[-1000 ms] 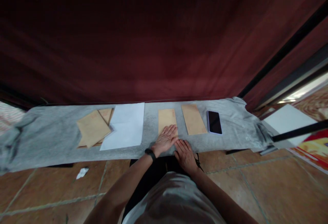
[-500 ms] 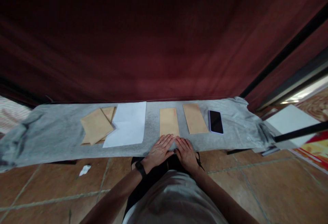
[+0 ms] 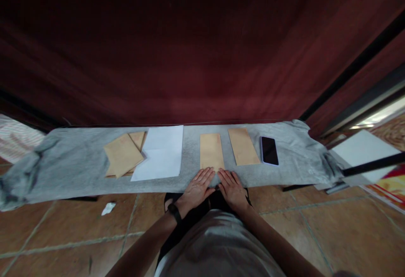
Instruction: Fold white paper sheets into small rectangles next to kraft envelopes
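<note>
Envelope (image 3: 211,149), brown, one: lay flat at the middle of the surface (image 3: 190,154), which was draped in grey cloth. Long axis ran roughly from 12 to 6 o'clock; red print sat toward its 1 o'clock corner. Which end was the mouth could not be told.

Hands, two: left hand (image 3: 198,188) at 7 o'clock, right hand (image 3: 232,188) at 5, palms down, fingers stretched out, fingertips on the envelope's 6 o'clock end; neither gripped anything. The step in hand looked like pressing that end flat; done well, it probably wanted even pressure from the middle outward, with the envelope kept square.

Second envelope (image 3: 243,147), brown: at 3 o'clock, just beside, slightly askew.

Phone (image 3: 269,150), dark-screened: farther toward 3.

Paper (image 3: 161,154), white: at 9 o'clock.

Pile (image 3: 123,156), overlapping brown envelopes: beyond the paper, toward 9.
</note>
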The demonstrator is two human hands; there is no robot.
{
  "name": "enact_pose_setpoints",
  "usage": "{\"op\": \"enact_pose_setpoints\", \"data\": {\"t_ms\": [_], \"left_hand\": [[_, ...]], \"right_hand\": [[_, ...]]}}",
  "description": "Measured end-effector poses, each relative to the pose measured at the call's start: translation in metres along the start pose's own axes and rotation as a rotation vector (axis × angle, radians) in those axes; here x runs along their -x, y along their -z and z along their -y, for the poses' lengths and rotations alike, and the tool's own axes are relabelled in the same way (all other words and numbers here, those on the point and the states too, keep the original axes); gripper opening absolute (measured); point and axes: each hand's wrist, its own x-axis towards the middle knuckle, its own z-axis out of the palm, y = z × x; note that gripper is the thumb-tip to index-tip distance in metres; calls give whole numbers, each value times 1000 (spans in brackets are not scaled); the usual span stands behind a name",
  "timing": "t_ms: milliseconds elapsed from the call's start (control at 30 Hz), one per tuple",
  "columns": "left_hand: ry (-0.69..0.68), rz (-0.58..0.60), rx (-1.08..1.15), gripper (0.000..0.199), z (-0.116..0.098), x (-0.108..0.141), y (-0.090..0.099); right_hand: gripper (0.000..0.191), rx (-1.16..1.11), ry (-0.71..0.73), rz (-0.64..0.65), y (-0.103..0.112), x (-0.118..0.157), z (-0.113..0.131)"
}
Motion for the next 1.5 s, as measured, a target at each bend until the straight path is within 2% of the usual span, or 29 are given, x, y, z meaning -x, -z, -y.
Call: {"op": "enact_pose_setpoints", "data": {"t_ms": [167, 500, 933, 1233, 1500], "left_hand": [[25, -18, -2, 63, 4, 7, 0], [98, -49, -92, 57, -4, -2, 1], [79, -12, -148, 62, 2, 1, -1], [88, -57, -180, 61, 1, 3, -9], [83, -57, -196, 58, 0, 2, -6]], "right_hand": [[47, -4, -32, -4, 2, 3, -5], [44, -11, -58, -12, 1, -4, -1], [42, -33, -128, -3, 4, -7, 6], [46, -29, 17, 55, 1, -20, 2], [47, -2, -59, 0, 8, -4, -10]]}}
